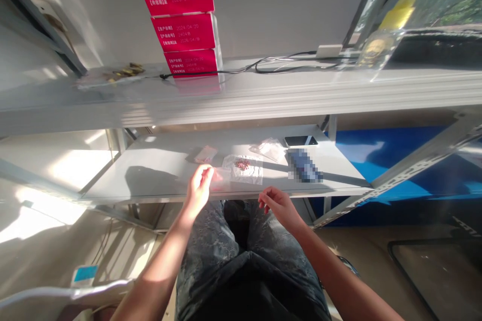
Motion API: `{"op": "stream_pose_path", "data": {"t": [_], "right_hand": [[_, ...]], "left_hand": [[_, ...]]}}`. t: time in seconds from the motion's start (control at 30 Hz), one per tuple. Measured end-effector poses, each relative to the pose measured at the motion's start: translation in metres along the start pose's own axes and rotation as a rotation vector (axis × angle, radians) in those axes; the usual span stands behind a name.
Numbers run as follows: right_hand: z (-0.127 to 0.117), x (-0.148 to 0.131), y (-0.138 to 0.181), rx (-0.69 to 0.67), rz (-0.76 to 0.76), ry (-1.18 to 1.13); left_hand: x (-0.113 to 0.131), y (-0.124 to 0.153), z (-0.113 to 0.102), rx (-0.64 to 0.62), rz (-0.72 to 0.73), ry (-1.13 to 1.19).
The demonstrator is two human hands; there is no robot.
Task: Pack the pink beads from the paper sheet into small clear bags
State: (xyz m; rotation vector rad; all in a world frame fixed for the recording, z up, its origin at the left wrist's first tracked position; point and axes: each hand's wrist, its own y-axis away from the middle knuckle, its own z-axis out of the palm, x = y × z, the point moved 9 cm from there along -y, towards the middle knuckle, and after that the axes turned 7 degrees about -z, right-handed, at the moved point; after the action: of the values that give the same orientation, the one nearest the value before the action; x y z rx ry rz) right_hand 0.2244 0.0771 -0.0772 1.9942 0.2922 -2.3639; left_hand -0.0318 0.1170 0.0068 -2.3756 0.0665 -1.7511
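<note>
Between thumb and fingers, my left hand (200, 184) pinches a clear plastic bag (222, 179) with a reddish tint inside. The bag hangs out to the right, over the front of the lower shelf (150, 178). Just beyond it lies a flat clear sheet or bag (246, 174), with a small heap of dark red bits (243, 164) on it. My right hand (277, 204) is by the shelf's front edge, its fingers curled in; whatever they might hold is hidden. Behind my left hand lies another small packet (205, 154).
Crumpled clear bags (271, 149), a phone (300, 141) and a blurred-out dark blue item (303, 165) lie at the shelf's right. The upper shelf (241, 103) overhangs, bearing stacked red boxes (184, 35), a cable (246, 67) and a yellow-topped bottle (380, 47).
</note>
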Motion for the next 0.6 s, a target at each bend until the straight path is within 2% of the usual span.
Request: {"op": "stream_pose_path", "data": {"t": [0.1, 0.17, 0.33, 0.47, 0.6], "right_hand": [[-0.003, 0.002, -0.002, 0.009, 0.011, 0.037], [-0.004, 0.006, -0.003, 0.008, 0.013, 0.049], [-0.006, 0.012, -0.004, -0.006, 0.011, 0.076], [-0.007, 0.012, -0.004, -0.018, 0.021, 0.107], [-0.008, 0.010, -0.004, -0.027, 0.027, 0.144]], "left_hand": [[0.000, -0.046, -0.033, 0.068, -0.044, -0.045], [-0.003, -0.080, -0.045, 0.056, -0.050, -0.090], [-0.028, -0.149, -0.048, 0.009, -0.125, -0.227], [-0.046, -0.174, -0.044, 0.037, -0.132, -0.388], [-0.054, -0.175, -0.039, 0.062, -0.079, -0.539]]}}
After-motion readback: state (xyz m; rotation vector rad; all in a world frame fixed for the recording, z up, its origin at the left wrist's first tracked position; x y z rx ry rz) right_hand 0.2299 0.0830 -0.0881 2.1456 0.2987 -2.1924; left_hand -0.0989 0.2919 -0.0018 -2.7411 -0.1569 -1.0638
